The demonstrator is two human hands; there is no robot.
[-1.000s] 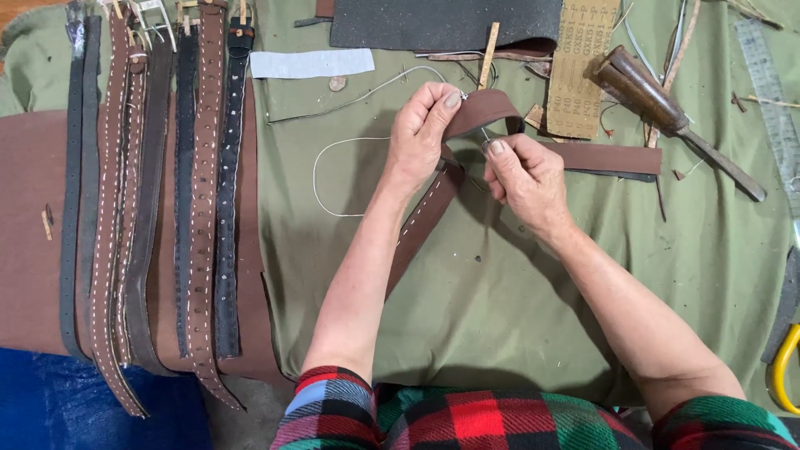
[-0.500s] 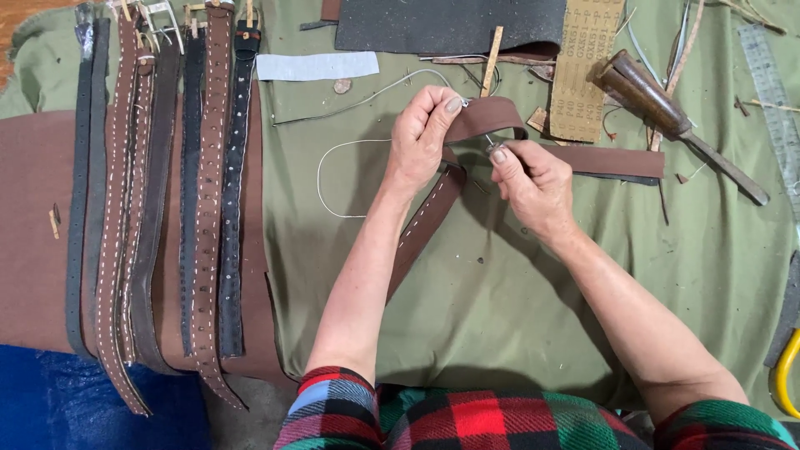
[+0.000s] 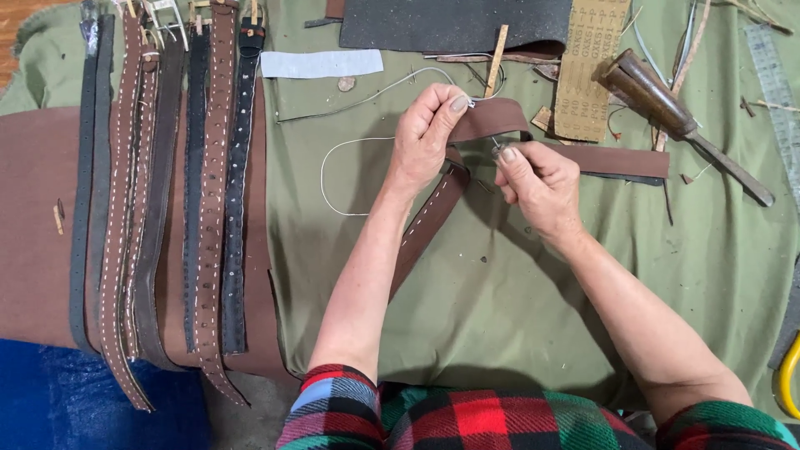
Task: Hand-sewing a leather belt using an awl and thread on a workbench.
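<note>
On the green cloth, going left to right: a row of finished belts lies side by side over a brown leather sheet, well apart from the hands. A white thread loops across the cloth just left of the left hand.

Left hand: fingers curled nearly closed, thumb and forefinger pinched on the white thread just above the brown strap. The strap's folded upper part sits under and just right of these fingertips; its stitched lower length runs down and left beneath the wrist, lying on the cloth.

Right hand: fingers also drawn in tight, thumb and forefinger pressed together on something small at the strap's fold; what it is cannot be told, being too small. The strap passes between the two hands, touching both, and its flat end reaches rightward along the cloth past the right knuckles.

Above the hands lie a dark sheet and a thin wooden stick. Further right, a tan perforated strip lies beside a wooden-handled tool, whose metal shaft points down and right. A yellow handle shows at the right edge.
</note>
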